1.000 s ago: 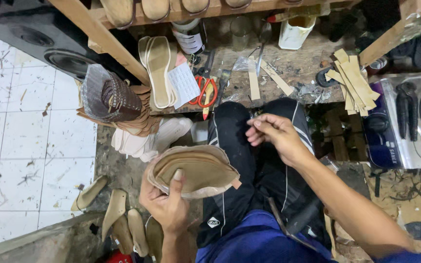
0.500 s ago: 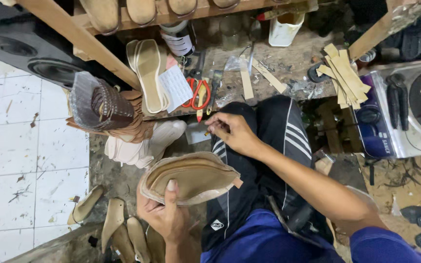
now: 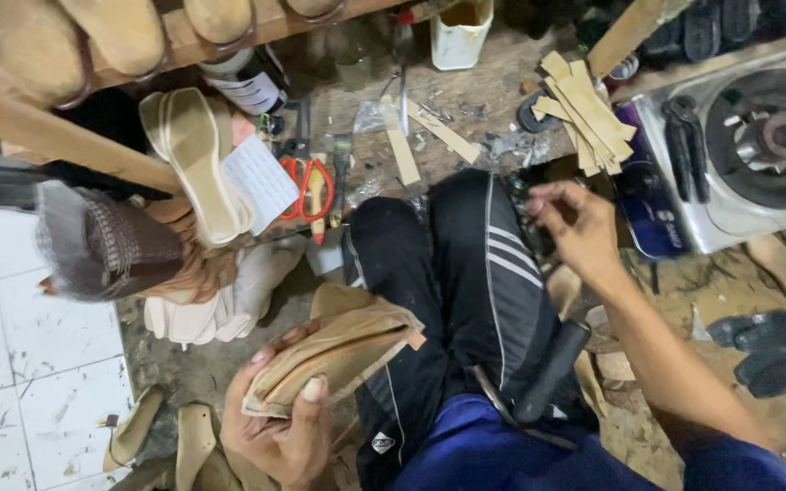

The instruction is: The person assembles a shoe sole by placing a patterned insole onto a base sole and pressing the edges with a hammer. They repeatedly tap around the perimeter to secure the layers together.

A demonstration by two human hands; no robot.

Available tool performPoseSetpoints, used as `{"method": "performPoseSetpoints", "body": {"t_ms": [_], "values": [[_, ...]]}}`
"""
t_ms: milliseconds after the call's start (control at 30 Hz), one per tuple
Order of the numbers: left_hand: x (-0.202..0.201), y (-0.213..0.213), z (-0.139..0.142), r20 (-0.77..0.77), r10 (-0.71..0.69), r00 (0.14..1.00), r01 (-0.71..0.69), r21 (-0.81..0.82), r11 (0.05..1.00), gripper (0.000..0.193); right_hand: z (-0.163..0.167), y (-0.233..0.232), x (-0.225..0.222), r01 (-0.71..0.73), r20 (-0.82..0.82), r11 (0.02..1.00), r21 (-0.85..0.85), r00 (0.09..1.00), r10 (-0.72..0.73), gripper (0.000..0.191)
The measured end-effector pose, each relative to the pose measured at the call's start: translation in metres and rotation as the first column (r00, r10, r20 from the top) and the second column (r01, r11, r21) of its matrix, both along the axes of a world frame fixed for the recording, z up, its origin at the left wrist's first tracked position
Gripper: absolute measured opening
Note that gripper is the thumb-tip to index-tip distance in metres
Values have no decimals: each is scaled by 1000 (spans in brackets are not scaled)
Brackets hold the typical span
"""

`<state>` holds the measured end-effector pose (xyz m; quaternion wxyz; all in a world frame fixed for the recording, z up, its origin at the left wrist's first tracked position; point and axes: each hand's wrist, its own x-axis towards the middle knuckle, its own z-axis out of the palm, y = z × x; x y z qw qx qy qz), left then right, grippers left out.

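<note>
My left hand (image 3: pixel 279 423) grips a tan shoe upper on its last (image 3: pixel 338 355), held sideways over my left thigh, with the thumb pressed on its edge. My right hand (image 3: pixel 575 227) reaches out past my right knee toward the low wooden bench, fingers pinched close together near a small dark object at the bench edge; whether it holds anything I cannot tell. Black track trousers with white stripes (image 3: pixel 466 273) cover my knees between both hands.
Red-handled scissors (image 3: pixel 307 186), tan leather strips (image 3: pixel 584 109), a white pot (image 3: pixel 461 32) and pale insoles (image 3: pixel 197 168) lie on the bench. A gas stove (image 3: pixel 757 155) stands at right. A brown woven upper (image 3: pixel 106 250) sits at left, loose soles (image 3: pixel 170 436) on the floor.
My right hand moved from above my left knee rightward to the bench edge by my right knee. My left hand lowered the shoe and tilted it more on edge.
</note>
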<state>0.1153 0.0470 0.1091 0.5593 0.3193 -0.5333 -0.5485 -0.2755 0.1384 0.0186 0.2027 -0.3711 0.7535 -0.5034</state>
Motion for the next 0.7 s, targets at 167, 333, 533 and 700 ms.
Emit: {"method": "performPoseSetpoints", "body": {"t_ms": [167,333,533,700], "values": [[-8,-9,6,-81,-30,996,39,111,993,56,-19,40,-96,399,-666,915,-64,666,-337,19],[-24,-18,15,86,19,996,-21,18,1000,54,-40,72,-149,487,-838,869,84,507,-203,25],[-44,-40,36,170,-114,979,108,45,993,51,-32,70,-172,511,-864,853,105,472,-176,19],[-54,-48,56,114,-198,974,198,12,980,51,38,78,-104,280,376,903,-327,915,-148,13]]}}
